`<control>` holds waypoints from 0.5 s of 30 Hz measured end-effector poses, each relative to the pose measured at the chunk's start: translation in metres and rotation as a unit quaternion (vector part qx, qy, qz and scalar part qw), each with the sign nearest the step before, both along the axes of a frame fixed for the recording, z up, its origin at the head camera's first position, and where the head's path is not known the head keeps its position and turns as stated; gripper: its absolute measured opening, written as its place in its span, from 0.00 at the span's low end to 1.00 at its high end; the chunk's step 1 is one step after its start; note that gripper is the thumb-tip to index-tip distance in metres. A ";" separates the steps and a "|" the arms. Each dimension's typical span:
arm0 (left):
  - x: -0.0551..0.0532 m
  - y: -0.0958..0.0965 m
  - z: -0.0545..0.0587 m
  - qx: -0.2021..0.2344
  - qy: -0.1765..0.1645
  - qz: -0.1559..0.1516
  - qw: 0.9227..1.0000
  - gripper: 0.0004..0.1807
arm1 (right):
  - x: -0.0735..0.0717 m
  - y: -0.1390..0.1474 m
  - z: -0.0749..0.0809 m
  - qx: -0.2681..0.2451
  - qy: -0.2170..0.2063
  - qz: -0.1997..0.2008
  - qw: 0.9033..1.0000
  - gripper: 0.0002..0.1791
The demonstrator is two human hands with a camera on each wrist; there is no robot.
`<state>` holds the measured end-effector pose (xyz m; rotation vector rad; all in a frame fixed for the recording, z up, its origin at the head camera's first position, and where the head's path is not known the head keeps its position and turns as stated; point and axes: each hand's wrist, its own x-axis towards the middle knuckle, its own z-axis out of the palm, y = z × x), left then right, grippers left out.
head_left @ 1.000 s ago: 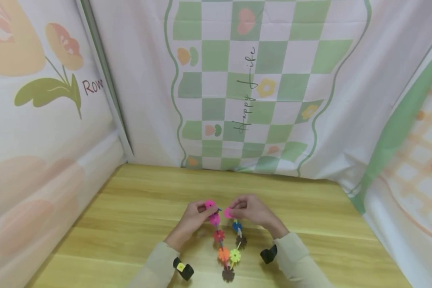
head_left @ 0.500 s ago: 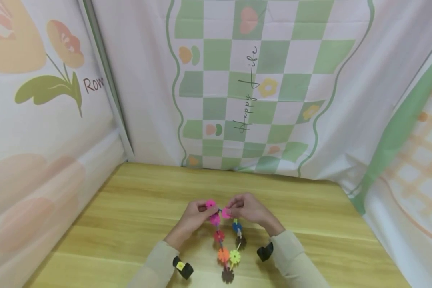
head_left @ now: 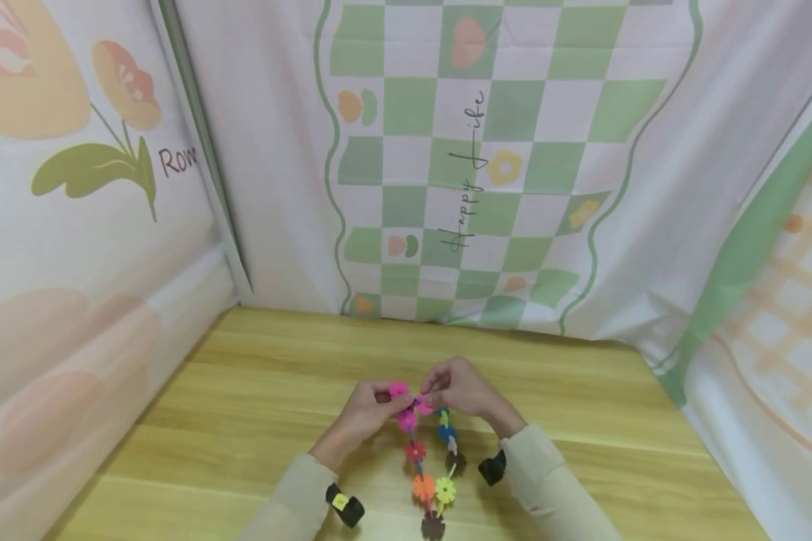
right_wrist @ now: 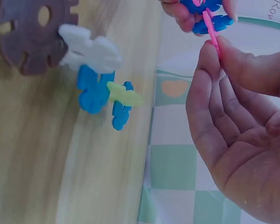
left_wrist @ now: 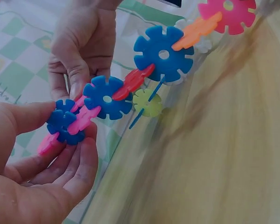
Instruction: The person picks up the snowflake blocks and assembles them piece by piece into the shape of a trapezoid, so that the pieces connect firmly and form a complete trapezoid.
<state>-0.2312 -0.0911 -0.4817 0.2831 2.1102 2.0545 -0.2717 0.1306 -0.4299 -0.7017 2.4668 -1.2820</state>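
My left hand (head_left: 362, 413) pinches a blue notched disc (left_wrist: 60, 122) between thumb and fingers, at one end of a chain of interlocking snowflake discs. Opposite it, my right hand (head_left: 470, 391) pinches a pink snowflake disc (right_wrist: 211, 29) by its edge. The pink disc meets the blue disc in my left hand; whether their slots are fully engaged I cannot tell. Red (head_left: 416, 451), orange (head_left: 423, 488), brown (head_left: 433, 525) and yellow (head_left: 445, 491) discs form the chain's bend toward me. Its other end, a small blue disc (right_wrist: 121, 112) beside a yellow-green disc (right_wrist: 127, 95), lies below my right hand.
The wooden tabletop (head_left: 277, 353) extends around the chain. A checkered curtain (head_left: 460, 188) rises at its back edge, and printed cloth walls (head_left: 95, 263) stand at the sides. Black straps (head_left: 345, 507) are on both wrists.
My right hand has moved left with the pink disc, closing the gap to the blue disc in my left hand. The chain has shifted slightly toward me.
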 end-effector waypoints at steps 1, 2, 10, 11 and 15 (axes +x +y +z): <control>0.000 0.001 0.000 0.005 -0.002 -0.002 1.000 0.15 | 0.000 0.000 0.000 0.004 0.003 -0.001 1.000 0.03; -0.001 0.001 -0.001 0.010 -0.005 -0.004 1.000 0.15 | -0.001 0.000 0.000 0.009 0.008 0.001 1.000 0.03; -0.003 0.003 -0.004 0.021 -0.029 0.006 0.999 0.16 | 0.001 0.037 0.006 0.055 0.053 -0.024 0.997 0.17; -0.003 0.003 -0.004 0.020 -0.030 0.009 0.999 0.17 | 0.002 0.047 0.006 0.062 0.056 -0.034 0.996 0.19; -0.003 0.001 -0.004 0.019 -0.035 0.016 0.999 0.18 | 0.010 0.091 0.009 0.088 0.066 -0.050 0.993 0.19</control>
